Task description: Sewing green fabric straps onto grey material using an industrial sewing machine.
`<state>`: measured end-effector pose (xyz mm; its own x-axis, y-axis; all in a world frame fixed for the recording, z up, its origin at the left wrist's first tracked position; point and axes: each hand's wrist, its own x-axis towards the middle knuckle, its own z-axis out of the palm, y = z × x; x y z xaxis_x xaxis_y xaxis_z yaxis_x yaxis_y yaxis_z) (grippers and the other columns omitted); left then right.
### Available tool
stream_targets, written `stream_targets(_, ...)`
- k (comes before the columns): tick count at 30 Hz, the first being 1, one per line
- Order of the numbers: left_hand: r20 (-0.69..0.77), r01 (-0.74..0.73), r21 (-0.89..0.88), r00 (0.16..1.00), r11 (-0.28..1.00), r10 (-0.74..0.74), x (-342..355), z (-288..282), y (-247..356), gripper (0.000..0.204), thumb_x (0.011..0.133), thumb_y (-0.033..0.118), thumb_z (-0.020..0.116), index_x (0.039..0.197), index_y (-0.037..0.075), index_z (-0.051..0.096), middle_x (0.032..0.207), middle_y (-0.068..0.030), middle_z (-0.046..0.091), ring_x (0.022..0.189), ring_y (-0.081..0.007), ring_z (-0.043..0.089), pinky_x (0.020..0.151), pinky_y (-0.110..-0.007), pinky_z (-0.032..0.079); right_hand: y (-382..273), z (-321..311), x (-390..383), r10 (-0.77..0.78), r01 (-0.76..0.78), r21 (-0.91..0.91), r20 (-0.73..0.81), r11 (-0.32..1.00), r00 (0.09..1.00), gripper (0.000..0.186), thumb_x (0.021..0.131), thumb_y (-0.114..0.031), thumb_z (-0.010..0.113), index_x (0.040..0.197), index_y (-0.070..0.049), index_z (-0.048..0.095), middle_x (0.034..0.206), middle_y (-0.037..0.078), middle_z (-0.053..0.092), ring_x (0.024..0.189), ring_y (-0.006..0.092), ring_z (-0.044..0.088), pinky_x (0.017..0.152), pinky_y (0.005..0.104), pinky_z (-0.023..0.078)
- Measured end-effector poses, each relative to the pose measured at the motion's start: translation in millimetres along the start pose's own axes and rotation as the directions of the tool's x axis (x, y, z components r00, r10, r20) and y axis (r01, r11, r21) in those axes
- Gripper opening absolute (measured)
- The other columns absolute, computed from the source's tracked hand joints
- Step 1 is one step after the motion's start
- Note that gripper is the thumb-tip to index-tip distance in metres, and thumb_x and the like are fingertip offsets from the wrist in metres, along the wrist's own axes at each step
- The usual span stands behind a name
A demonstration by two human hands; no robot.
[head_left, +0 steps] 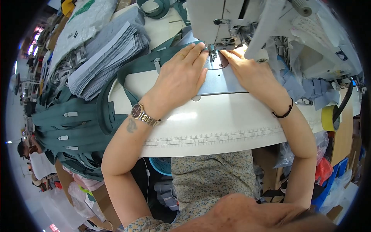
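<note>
Covering the lap at 6 o'clock, beige cloth with a small floral pattern [212, 176] lies nearest, and a round blue plastic basket [160, 166] sits below the table at 7. Beyond them curves the front edge of a glossy white worktable [232, 108]. A crumpled red plastic bag [324, 170] hangs low at 4, and a yellow roll of tape [328, 118] stands at 3. A heap of dark green fabric strips [85, 121] fills 9, and a thick stack of grey-blue fabric sheets [106, 63] leans at 10. A white sewing machine head [214, 11] looms at 12, its small metal presser foot [212, 52] standing between the two hands. Another person [28, 149] is far off, between 8 and 9.

At 12, the left hand [183, 73] lies palm down, fingers straight and close together, thumb slightly apart, pressing on a single dark green fabric strip [137, 66] that runs from 10 toward the presser foot. At 2, the right hand [253, 71] stretches its index finger to the foot's other side; whether it pinches anything I cannot tell.

Printed graduations line a pale measuring tape [212, 138] along the table edge. Small pale tags [70, 114] dot the heap, and green print marks a translucent plastic bag [91, 21] between 10 and 11.
</note>
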<state>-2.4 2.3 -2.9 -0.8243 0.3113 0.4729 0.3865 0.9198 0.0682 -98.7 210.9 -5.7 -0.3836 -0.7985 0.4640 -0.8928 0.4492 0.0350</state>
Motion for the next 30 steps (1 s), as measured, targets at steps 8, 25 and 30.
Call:
stream_targets(8,0.008,0.135,0.242,0.99,0.961,-0.141,-8.4,-4.2,8.0,0.041,0.096,0.022,0.06,0.124,-0.007,0.058,0.122,-0.0226,0.062,0.112,-0.0331,0.063,0.088,-0.037,0.056,-2.4,-6.1,4.1,-0.026,0.039,-0.079,0.159,0.996,0.987,0.037,0.093,-0.009,0.054,0.129,-0.006,0.06,0.124,0.007,0.067,0.087,0.0212,0.071,0.068,0.0323,0.058)
stream_targets(25,0.079,0.449,0.267,0.872,0.853,-0.483,2.6,-52.4,-37.0,0.04,0.089,0.025,0.066,0.122,0.004,0.058,0.079,-0.02,0.07,0.076,-0.0369,0.07,0.063,-0.047,0.055,-93.4,9.8,45.1,-0.337,0.346,0.292,-0.08,0.892,0.938,0.044,0.076,0.0,0.057,0.12,0.009,0.054,0.122,0.019,0.056,0.097,0.032,0.058,0.083,0.0384,0.051)
stream_targets(30,0.132,0.443,0.284,0.86,0.85,-0.493,16.1,-31.4,-56.2,0.029,0.088,0.026,0.067,0.108,0.004,0.067,0.085,-0.0209,0.071,0.083,-0.0397,0.069,0.072,-0.048,0.055,-85.0,21.7,50.7,-0.227,0.236,0.233,-0.063,0.944,0.972,0.043,0.074,-0.002,0.059,0.115,0.01,0.056,0.112,0.02,0.057,0.098,0.0336,0.057,0.082,0.0421,0.05)
